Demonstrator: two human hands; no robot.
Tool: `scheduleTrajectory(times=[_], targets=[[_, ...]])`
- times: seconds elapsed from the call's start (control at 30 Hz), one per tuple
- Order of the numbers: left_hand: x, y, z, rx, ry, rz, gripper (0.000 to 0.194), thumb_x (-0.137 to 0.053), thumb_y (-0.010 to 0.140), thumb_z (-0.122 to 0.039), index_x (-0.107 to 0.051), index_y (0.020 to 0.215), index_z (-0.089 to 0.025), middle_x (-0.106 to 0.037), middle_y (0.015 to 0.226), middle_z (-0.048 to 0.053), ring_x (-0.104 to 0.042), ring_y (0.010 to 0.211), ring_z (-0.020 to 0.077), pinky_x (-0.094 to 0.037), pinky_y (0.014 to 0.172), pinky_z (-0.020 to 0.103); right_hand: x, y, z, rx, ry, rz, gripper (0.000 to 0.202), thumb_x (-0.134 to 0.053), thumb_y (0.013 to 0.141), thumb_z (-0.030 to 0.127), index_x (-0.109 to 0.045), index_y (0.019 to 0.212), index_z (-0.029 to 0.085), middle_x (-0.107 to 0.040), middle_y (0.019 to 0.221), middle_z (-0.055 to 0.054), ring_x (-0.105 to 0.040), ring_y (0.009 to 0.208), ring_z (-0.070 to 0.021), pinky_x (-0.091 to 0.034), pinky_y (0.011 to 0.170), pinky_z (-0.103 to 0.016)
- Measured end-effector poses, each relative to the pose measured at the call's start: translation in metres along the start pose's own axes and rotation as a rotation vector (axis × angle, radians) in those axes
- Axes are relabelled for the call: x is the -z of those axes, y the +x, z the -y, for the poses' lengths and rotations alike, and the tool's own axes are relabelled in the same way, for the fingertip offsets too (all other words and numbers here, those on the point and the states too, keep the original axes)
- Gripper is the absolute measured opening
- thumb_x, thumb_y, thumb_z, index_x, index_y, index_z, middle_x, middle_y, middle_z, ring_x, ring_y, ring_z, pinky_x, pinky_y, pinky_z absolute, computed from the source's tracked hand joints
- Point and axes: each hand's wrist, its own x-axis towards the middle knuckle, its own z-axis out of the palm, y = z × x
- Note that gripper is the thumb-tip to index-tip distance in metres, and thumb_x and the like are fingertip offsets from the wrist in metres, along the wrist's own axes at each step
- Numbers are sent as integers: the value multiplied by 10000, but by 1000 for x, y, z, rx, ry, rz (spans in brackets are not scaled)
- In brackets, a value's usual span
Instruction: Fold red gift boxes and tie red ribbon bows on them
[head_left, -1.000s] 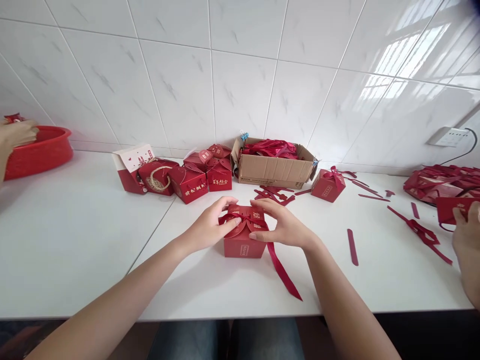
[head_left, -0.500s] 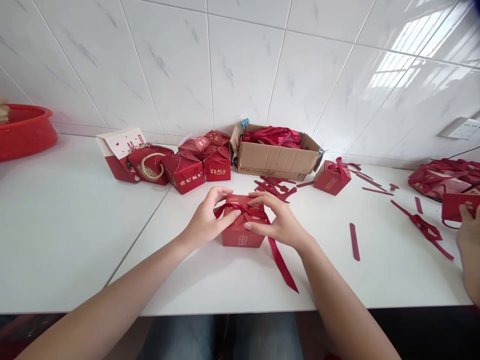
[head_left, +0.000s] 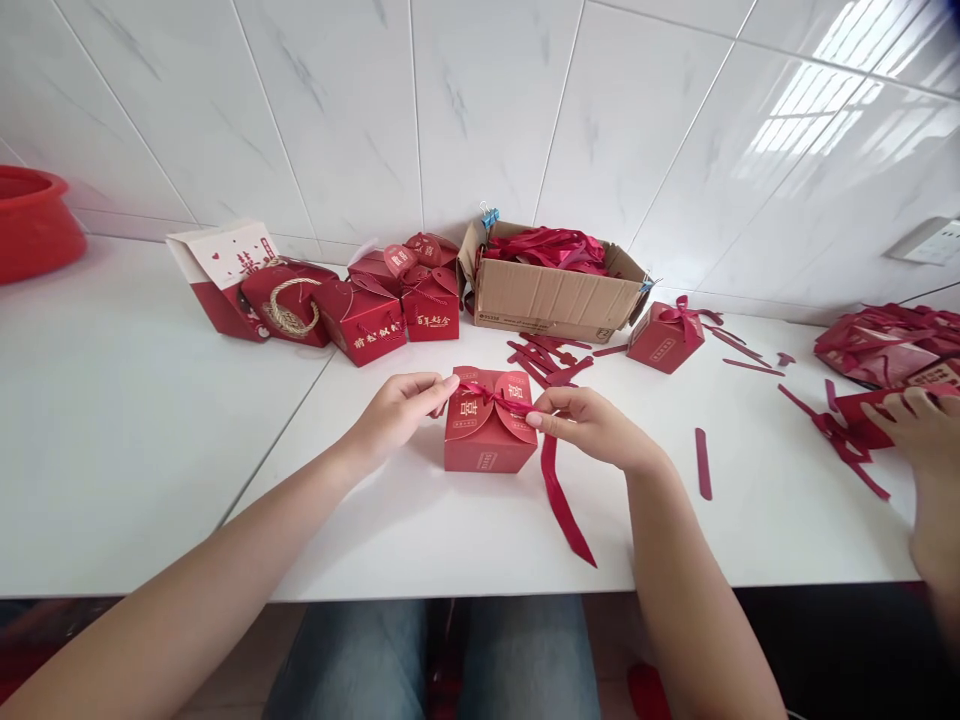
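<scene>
In front of me on the white table stands a red gift box (head_left: 487, 445) with gold characters on its curved top flaps. A dark red ribbon (head_left: 559, 500) crosses its top in a knot, and one long tail hangs down onto the table at the right. My left hand (head_left: 409, 410) is closed, thumb and fingers pinching the ribbon at the box's upper left edge. At the right edge of the top, my right hand (head_left: 581, 422) pinches the other side of the ribbon. The ribbon runs straight between the two hands.
Behind stands a cardboard box (head_left: 555, 295) full of ribbons, with ribbon scraps (head_left: 551, 358) before it. Several red gift boxes (head_left: 367, 325) line the back left; a bow-tied box (head_left: 666, 338) stands right. At far right, another person's hand (head_left: 919, 430) is on a red piece. A red basin (head_left: 37, 225) is far left.
My hands have moved apart from the knot to the box's two sides, drawing the ribbon out straight. The other person's hand and red piece have shifted left.
</scene>
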Motion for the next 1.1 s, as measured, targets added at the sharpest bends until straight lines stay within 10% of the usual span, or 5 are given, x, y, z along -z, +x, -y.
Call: scheduleTrajectory(times=[0.37, 1.1], targets=[[5, 0, 3, -3, -182, 59, 280, -586, 779, -317, -511, 552, -172, -467, 644, -7, -454, 630, 126, -382, 607, 258, 0, 7, -9, 40, 328, -46, 353, -608, 834, 458, -556, 620, 182, -537, 651, 23, -479, 658, -109, -389, 696, -282], [3, -2, 6, -210, 161, -56, 329, -565, 760, -266, -382, 505, -166, -451, 655, -5, -390, 586, 106, -307, 535, 270, -1, 4, -11, 11, 394, 29, 305, -666, 810, 449, -558, 706, 183, -633, 662, 3, -579, 638, -119, -434, 646, -261]])
